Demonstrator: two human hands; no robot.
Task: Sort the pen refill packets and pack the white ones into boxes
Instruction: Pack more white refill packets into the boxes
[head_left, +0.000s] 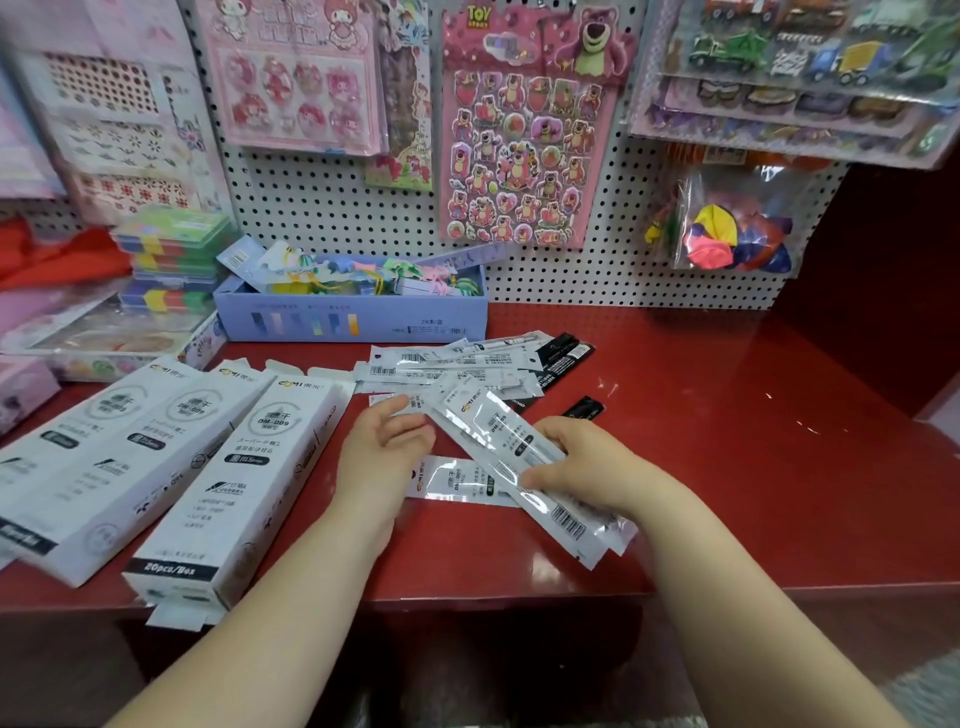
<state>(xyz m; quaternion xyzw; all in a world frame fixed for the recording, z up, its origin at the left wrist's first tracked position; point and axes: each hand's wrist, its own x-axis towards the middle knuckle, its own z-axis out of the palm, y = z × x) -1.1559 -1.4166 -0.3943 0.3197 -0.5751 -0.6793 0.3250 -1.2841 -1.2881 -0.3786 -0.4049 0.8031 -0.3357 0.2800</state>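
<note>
My right hand (582, 462) grips a stack of white refill packets (498, 431) that slants from upper left to lower right over the red counter. My left hand (384, 447) is beside the stack's upper end with relaxed fingers, touching the packets near the pile. One white packet (457, 480) lies flat under the stack. A loose pile of white packets (447, 366) lies behind, with black packets (563, 356) at its right edge and another black packet (584, 408) nearer. Three white boxes (244, 467) lie on the left; the nearest has both end flaps open.
A blue box of stationery (353, 314) stands against the pegboard behind the pile. Stacked colourful cases (171, 260) and a clear tray sit at the far left. Sticker sheets (519, 135) and a bag of balloons (737, 228) hang on the pegboard. The counter's front edge (519, 597) runs just below my hands.
</note>
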